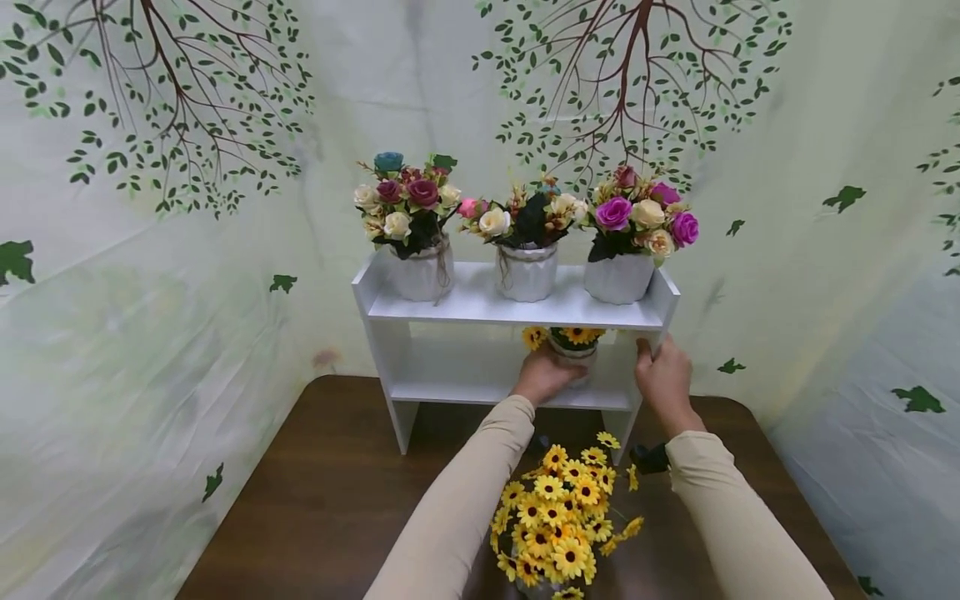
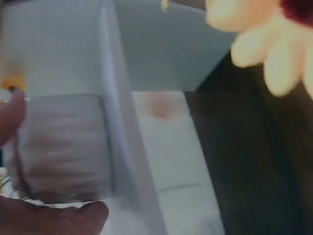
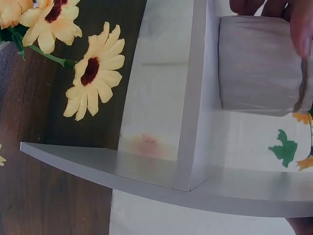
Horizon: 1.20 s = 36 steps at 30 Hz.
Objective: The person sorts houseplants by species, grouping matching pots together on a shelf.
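Observation:
A white flower pot [image 1: 573, 360] with small yellow flowers sits on the lower board of a white two-tier shelf [image 1: 465, 392], toward its right end. My left hand [image 1: 549, 377] holds this pot, fingers and thumb on opposite sides; the pot [image 2: 66, 147] lies between them in the left wrist view. My right hand [image 1: 666, 379] grips the shelf's right side panel, thumb by the front edge, its other fingers mostly hidden. In the right wrist view, the left hand's fingers reach around the pot [image 3: 261, 63] above the lower board [image 3: 193, 98].
On the top board stand three white pots of mixed artificial roses: left [image 1: 420, 271], middle [image 1: 527, 271] and right [image 1: 618, 275]. A large bunch of yellow daisy-like flowers [image 1: 558, 521] stands between my forearms on the brown table [image 1: 322, 492]. Behind hangs a leaf-printed cloth [image 1: 420, 108].

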Motion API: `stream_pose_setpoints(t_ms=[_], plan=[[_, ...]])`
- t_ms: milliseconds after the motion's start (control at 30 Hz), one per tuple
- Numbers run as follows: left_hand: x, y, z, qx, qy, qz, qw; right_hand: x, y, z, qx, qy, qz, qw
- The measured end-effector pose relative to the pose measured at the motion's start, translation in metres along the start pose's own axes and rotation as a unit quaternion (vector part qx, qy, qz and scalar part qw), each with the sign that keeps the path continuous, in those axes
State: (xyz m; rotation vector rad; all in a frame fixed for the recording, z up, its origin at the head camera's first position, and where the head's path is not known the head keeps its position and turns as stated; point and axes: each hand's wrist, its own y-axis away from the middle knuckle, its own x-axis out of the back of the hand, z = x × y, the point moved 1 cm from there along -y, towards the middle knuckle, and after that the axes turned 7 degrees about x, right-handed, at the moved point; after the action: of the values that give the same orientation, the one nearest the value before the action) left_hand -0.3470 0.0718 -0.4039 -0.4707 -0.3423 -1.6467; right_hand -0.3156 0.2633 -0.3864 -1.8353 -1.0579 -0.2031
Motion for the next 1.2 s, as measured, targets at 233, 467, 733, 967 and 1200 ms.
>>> stream_pose_setpoints(t_ms=[233,467,733,967,1200], plan=[[0.038,0.036,-0.026,-0.027,0.042,-0.01,0.9987,-0.001,-0.004,0.001,0.016,0.008,0.006,1.0],[0.073,0.099,-0.068,-0.064,0.045,-0.043,0.996,0.0,-0.005,0.0,0.0,0.005,0.009,1.0],[0.069,0.151,-0.126,-0.104,-0.022,-0.061,0.9924,0.002,-0.002,0.001,0.012,0.005,0.009,1.0],[0.046,0.182,-0.168,-0.1,-0.044,-0.128,0.9857,0.002,0.0,-0.001,0.006,0.002,-0.003,1.0],[0.021,0.198,-0.183,-0.081,-0.063,-0.169,0.9803,0.001,0.001,-0.002,0.0,-0.005,-0.004,1.0]])
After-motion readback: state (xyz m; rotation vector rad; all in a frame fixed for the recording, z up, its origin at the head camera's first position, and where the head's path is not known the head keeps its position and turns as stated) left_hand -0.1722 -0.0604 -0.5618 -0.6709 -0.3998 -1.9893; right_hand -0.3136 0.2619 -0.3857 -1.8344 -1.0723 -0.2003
